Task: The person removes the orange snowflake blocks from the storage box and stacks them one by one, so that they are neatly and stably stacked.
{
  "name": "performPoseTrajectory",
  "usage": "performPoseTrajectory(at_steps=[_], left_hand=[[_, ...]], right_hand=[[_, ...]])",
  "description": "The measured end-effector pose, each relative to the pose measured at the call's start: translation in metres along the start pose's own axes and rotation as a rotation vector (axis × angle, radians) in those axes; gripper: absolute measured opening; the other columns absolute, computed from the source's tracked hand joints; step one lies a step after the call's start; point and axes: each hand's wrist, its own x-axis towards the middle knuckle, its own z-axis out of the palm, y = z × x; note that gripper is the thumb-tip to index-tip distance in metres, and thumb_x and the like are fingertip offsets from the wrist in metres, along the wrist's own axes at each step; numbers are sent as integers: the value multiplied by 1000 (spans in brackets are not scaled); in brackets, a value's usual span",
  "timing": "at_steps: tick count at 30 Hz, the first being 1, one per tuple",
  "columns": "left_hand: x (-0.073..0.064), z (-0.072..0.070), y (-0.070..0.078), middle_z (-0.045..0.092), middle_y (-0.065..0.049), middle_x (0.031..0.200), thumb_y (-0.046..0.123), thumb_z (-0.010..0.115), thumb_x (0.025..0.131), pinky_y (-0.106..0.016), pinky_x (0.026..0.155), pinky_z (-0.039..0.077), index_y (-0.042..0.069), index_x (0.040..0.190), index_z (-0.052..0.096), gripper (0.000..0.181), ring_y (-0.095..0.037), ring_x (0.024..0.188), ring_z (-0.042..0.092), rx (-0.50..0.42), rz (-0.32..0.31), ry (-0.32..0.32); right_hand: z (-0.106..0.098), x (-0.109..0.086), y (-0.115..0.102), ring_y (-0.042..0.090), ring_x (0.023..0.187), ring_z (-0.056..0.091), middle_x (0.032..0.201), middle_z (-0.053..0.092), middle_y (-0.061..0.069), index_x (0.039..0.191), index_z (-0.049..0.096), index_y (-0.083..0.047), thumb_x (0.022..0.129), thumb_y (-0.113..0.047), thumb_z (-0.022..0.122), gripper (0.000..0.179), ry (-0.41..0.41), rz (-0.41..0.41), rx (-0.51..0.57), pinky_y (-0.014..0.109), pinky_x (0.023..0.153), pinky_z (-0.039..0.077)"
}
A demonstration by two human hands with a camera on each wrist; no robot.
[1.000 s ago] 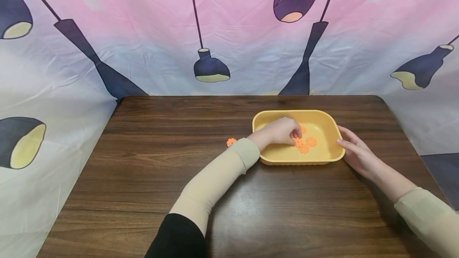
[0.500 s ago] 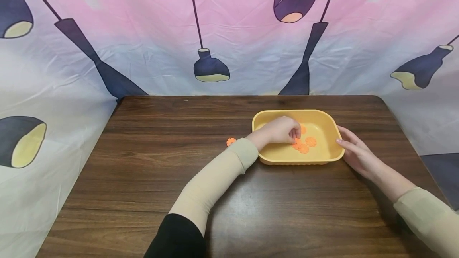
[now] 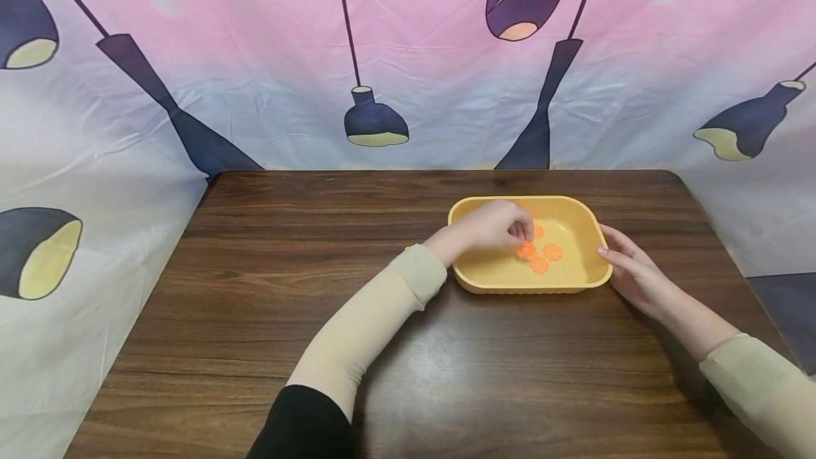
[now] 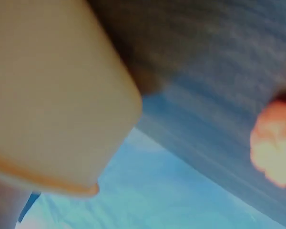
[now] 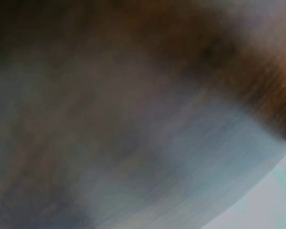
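Observation:
My left hand point(image 3: 500, 224) reaches over the left side of a yellow rectangular tub point(image 3: 532, 284). Between its thumb and curled fingers it pinches an orange scalloped disc point(image 3: 525, 250), slightly blurred. Several similar discs point(image 3: 552, 253) lie on the tub's floor near those fingertips. My right hand point(image 3: 637, 278) holds the tub's right end, thumb on the rim and fingers around the outside wall. One more disc point(image 4: 275, 143) lies on the table left of the tub, mostly hidden behind the left sleeve in the head view.
The tub stands on a dark wooden table point(image 3: 255, 303), towards its back right. A printed cloth point(image 3: 287, 55) with lamp drawings hangs behind the back edge. The right wrist view is mostly blurred.
My left hand has shifted slightly left and up, and the disc at its fingertips has moved with it. The sleeve now covers most of the table disc. My right hand stays still.

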Motion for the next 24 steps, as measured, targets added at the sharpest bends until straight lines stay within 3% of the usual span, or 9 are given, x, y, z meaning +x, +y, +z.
performPoseTrajectory(at_steps=[11,18,24], left_hand=[[-25,-25,-6,81,-3,101,12,76,99,-15,84,55,7,103,80,7,-14,93,75,24,-44,61],[-45,-41,-17,82,-5,97,9,80,95,-18,82,58,6,99,82,6,-14,88,75,-42,-66,97],[-69,-56,-29,82,-6,94,9,83,91,-20,79,60,5,99,82,9,-13,84,76,-93,-89,143]], right_hand=[[1,0,1,-8,126,58,144,46,-17,146,46,-31,113,-6,40,42,8,10,-13,9,101,50],[-1,-1,1,-7,127,59,145,47,-16,147,46,-29,113,-5,39,42,-8,-5,1,10,101,51],[-1,0,2,-6,127,60,145,47,-17,147,47,-30,113,-4,38,43,-4,-18,7,10,101,51]])
